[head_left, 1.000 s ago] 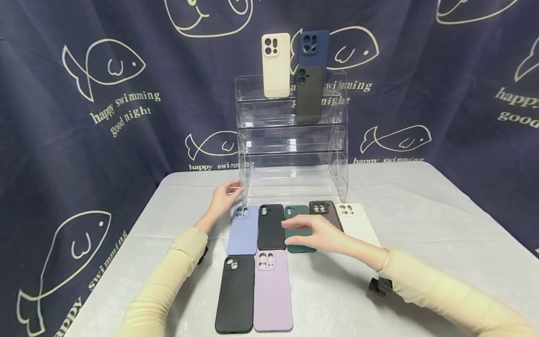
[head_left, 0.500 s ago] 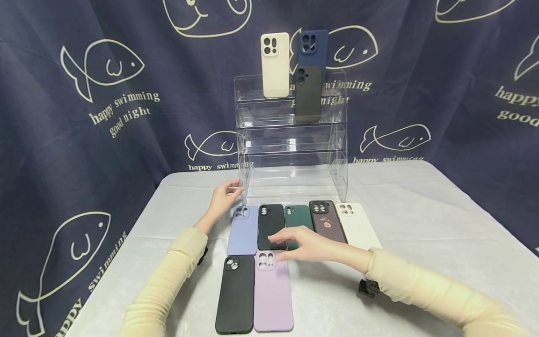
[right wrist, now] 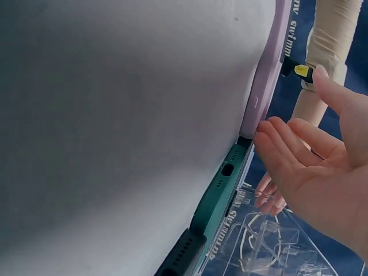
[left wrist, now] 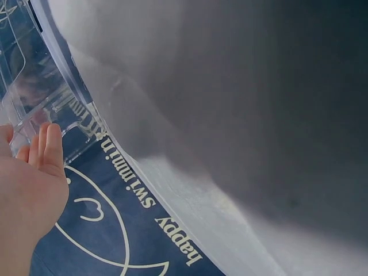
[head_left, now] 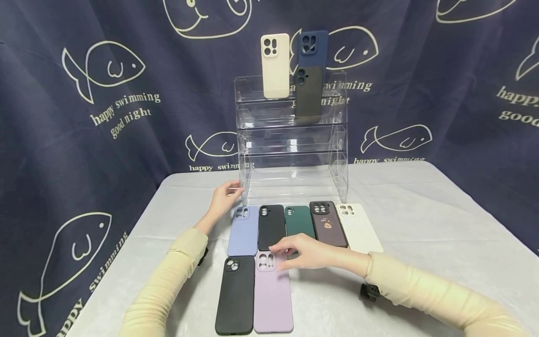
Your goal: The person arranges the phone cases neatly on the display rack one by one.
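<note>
The right hand (head_left: 301, 250) is held over the upper right corner of the lilac case (head_left: 273, 299), with thumb and fingers spread apart and nothing gripped; whether the case is touched by the fingertips cannot be told. The left hand (head_left: 223, 199) is placed at the lower left side of the clear rack (head_left: 292, 152), which is touched by the fingertips; its fingers are held nearly straight, with the thumb set apart from them.

The lilac case is laid flat on the table (head_left: 400, 201), camera cutout toward the rack. Close along its left side a black case (head_left: 235, 299) is laid. Beyond these two, a row is formed in front of the rack, from left to right, by a periwinkle case (head_left: 243, 236), a second black case (head_left: 271, 227), a green case (head_left: 300, 222) partly hidden by the right hand, a dark brown case (head_left: 333, 234) marked with a small design, and a white case (head_left: 360, 229).

In the rack's top tier a cream case (head_left: 275, 75) and a navy case (head_left: 318, 57) are stood upright; the navy one's lower part is overlapped by a dark grey case (head_left: 309, 98) stood one tier below. Behind the table a dark blue curtain (head_left: 160, 140) is hung, printed with pale fish outlines and lettering.
</note>
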Demonstrator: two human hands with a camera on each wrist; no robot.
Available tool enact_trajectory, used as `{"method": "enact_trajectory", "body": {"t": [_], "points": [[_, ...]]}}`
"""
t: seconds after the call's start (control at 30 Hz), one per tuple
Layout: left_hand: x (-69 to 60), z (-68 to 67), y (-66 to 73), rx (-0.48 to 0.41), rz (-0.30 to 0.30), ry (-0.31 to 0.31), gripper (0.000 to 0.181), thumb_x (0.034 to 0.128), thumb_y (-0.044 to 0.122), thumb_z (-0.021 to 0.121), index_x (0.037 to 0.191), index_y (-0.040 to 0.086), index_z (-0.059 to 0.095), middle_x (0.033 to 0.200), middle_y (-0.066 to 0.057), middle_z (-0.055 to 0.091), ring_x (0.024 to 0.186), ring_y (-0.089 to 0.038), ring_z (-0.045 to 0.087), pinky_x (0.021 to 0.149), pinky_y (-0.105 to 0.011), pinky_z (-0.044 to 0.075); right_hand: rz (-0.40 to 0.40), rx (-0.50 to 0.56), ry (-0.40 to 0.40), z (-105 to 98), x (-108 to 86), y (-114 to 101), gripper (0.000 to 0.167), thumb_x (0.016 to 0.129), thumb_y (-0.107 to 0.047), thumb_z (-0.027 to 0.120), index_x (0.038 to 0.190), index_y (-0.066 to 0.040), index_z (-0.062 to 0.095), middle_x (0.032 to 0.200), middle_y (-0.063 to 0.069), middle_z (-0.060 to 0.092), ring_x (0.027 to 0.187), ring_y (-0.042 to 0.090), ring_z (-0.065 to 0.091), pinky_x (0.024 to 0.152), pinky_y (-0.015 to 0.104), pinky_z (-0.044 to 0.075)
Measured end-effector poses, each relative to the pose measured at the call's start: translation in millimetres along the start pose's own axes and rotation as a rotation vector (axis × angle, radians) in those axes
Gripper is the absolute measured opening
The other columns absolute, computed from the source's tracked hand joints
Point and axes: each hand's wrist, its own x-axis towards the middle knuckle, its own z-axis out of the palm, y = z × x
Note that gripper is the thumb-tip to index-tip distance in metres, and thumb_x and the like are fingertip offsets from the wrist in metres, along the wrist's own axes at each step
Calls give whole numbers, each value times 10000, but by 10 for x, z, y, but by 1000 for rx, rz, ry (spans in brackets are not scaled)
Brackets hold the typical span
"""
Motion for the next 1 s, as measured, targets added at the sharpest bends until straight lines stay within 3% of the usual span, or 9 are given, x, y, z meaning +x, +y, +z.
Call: {"method": "enact_trajectory", "body": {"t": [0.23, 0.5, 0.87, 1.0], "points": [[2, -4, -9, 5, 10, 5, 344, 890, 142, 642, 1185, -27, 591, 1159, -224, 632, 1020, -350, 641, 906, -379, 546, -41, -56, -9, -3, -42, 8, 433, 860, -269, 676, 1204, -13, 615, 1089, 70, 678, 961, 163, 636, 848, 236, 556], [5, -4, -12, 4, -1, 3, 343, 891, 139, 639, 1188, -24, 590, 1163, -222, 630, 1024, -349, 639, 908, -383, 545, -31, -142, 58, 21, -50, 24, 439, 858, -315, 673, 1188, -29, 630, 1140, 55, 665, 1069, 162, 617, 955, 271, 506], [8, 1, -11, 7, 0, 1, 351, 890, 156, 643, 1190, -18, 592, 1160, -216, 633, 1019, -348, 641, 909, -382, 545, 74, 50, 10, 9, -84, 6, 381, 874, -223, 666, 1176, 5, 623, 1122, 99, 660, 983, 197, 623, 826, 217, 564], [1, 1, -2, 10, -2, 2, 351, 892, 160, 642, 1191, -17, 593, 1160, -214, 635, 1020, -348, 641, 913, -385, 542, 83, 66, 18, 24, -111, -10, 380, 865, -217, 676, 1166, 9, 623, 1091, 107, 661, 958, 208, 621, 816, 233, 567]]}}
